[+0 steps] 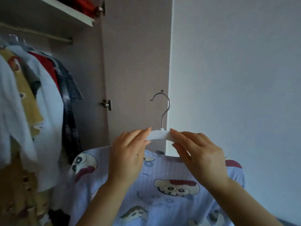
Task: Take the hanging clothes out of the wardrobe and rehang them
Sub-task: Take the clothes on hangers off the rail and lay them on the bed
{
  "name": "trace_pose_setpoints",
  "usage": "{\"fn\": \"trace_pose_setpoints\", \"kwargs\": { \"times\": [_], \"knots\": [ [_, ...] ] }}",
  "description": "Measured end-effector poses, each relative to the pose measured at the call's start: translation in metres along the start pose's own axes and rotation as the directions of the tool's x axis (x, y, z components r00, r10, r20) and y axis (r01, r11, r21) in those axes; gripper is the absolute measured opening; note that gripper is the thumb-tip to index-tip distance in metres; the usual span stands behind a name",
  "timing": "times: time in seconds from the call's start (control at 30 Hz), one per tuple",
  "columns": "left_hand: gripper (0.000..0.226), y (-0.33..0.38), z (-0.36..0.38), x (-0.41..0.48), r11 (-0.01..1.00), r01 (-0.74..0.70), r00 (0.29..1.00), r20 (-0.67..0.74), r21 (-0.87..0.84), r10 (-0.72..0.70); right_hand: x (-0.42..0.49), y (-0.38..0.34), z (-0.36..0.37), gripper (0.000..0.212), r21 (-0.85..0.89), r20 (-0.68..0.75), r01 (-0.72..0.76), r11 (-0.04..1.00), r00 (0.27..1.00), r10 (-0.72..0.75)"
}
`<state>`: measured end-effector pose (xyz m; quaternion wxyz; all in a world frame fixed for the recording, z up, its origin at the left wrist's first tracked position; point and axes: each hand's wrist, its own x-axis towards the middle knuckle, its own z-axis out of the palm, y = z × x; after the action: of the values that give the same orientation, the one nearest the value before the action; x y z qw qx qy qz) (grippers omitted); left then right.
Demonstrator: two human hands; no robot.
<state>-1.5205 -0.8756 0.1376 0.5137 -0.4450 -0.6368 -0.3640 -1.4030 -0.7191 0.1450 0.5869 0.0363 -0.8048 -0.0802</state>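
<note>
Your left hand (128, 154) and right hand (200, 154) each pinch the white hanger (158, 135), which carries the blue shirt (162, 207) at 6 o'clock. Other clothes (32, 95) hang on the rod (40, 34) at 9 o'clock.

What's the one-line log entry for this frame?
left hand: pinches hanger | right hand: pinches hanger | printed shirt: on hanger | hook: off rail

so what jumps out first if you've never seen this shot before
Front and centre, the left hand and right hand pinch a white hanger by its middle, in front of the wardrobe door. A pale blue cartoon-print top hangs from it and fills the lower frame. At the left, a row of clothes hangs crowded on the wardrobe rail.
</note>
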Motion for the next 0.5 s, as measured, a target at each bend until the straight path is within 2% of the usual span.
{"fn": "trace_pose_setpoints", "kwargs": {
  "times": [0.3, 0.5],
  "knots": [
    [0.029, 0.195, 0.066, -0.001, 0.931, -0.086, 0.996, 0.004, -0.356, 0.094, -0.092, 0.075, -0.189, 0.031, -0.298, 0.067, -0.156, 0.942, 0.981, 0.183],
    [0.033, 0.325, 0.094, -0.003, 0.772, -0.114, 0.988, 0.012, -0.626, 0.155, -0.14, 0.088, -0.314, 0.032, -0.578, 0.055, -0.249, 0.777, 0.938, 0.341]
  ]
}}
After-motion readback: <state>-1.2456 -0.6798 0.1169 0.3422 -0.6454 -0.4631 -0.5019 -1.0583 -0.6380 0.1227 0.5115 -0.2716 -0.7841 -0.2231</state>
